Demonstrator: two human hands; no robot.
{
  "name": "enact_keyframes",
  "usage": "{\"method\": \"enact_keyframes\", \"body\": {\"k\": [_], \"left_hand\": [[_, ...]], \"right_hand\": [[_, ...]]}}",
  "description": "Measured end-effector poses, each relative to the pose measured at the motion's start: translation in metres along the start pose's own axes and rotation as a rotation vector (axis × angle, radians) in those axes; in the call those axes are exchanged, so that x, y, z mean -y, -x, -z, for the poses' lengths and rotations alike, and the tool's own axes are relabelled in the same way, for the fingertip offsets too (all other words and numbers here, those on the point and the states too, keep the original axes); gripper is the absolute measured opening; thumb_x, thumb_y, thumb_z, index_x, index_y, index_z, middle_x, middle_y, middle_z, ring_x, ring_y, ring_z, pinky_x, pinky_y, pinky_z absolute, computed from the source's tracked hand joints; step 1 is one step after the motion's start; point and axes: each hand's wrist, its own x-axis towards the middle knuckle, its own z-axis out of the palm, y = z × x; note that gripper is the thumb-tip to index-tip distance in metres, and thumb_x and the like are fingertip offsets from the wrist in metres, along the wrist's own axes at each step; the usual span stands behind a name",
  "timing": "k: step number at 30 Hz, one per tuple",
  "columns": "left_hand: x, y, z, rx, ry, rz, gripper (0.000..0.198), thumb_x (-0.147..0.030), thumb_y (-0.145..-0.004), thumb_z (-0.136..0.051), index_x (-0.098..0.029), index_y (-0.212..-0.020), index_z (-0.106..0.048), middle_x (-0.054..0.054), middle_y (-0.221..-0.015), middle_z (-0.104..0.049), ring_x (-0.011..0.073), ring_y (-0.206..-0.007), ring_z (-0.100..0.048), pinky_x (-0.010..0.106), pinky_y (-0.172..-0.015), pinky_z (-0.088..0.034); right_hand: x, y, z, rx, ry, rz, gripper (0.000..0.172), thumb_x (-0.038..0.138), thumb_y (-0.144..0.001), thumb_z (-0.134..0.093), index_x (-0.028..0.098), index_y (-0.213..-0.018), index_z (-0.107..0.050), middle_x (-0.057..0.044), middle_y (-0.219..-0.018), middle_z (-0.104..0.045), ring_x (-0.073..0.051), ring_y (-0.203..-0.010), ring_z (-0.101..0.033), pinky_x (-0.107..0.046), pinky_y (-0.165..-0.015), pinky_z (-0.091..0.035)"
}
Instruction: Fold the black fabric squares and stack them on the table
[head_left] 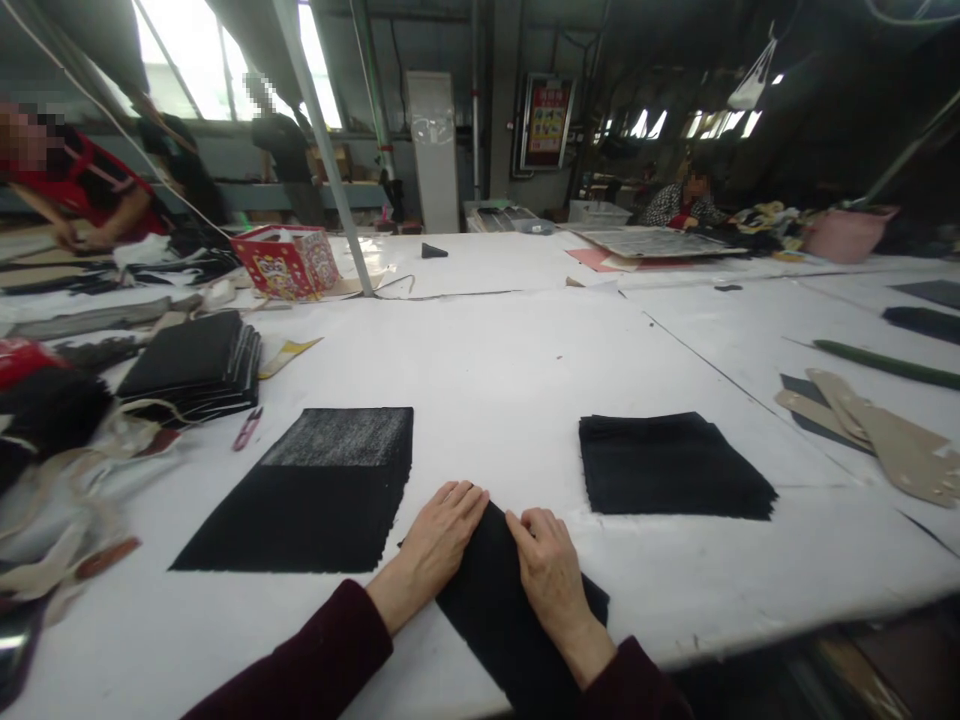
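Between my hands, near the table's front edge, lies a black fabric piece (501, 590), turned at an angle with a folded look. My left hand (442, 530) covers its upper left edge, fingers close together at the top corner, thumb hidden. On the other side my right hand (547, 565) grips the cloth with curled fingers, the index finger pointing toward the top corner. To the left lies a flat black fabric sheet (300, 520) with a speckled grey band along its far end. A stack of black fabric pieces (667, 465) lies to the right.
At left are a thick dark fabric stack (191, 350), pink thread snips (247, 429), tangled strips (67, 540) and a red patterned box (285, 262). Beige templates (877, 430) and a green strip (885, 362) lie right. A pole (330, 150) rises from the white table (480, 350). People work beyond.
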Motion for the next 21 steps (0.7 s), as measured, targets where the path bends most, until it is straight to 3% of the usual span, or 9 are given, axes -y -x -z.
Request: {"method": "enact_keyframes", "body": {"k": [5,14,21], "left_hand": [[-0.007,-0.002,0.0,0.034,-0.064,-0.013,0.064,-0.007,-0.083,-0.044,-0.017,-0.146,-0.034,0.01,-0.134,-0.052,0.0261,-0.126,-0.045,0.04,-0.111,-0.03],[-0.014,-0.007,0.0,0.019,-0.074,-0.102,0.054,-0.008,-0.089,-0.039,-0.013,-0.143,-0.037,0.01,-0.131,-0.054,0.0226,-0.123,-0.048,0.037,-0.112,-0.031],[-0.023,-0.009,0.003,0.008,-0.064,-0.142,0.057,-0.007,-0.088,-0.043,-0.019,-0.143,-0.037,0.01,-0.131,-0.053,0.0238,-0.123,-0.047,0.04,-0.112,-0.033]], "right_hand": [[-0.002,0.009,0.008,-0.009,0.024,-0.002,0.029,0.009,-0.097,-0.041,0.015,-0.118,-0.06,-0.006,-0.089,-0.052,-0.022,-0.084,-0.046,-0.036,-0.076,-0.037],[-0.008,0.02,0.019,0.037,0.025,-0.038,0.023,0.009,-0.096,-0.046,0.016,-0.112,-0.061,-0.005,-0.089,-0.052,-0.022,-0.083,-0.045,-0.035,-0.075,-0.035],[-0.014,0.033,0.03,0.041,0.03,-0.055,0.025,0.01,-0.097,-0.045,0.017,-0.114,-0.062,-0.005,-0.088,-0.052,-0.022,-0.083,-0.045,-0.035,-0.074,-0.035]]}}
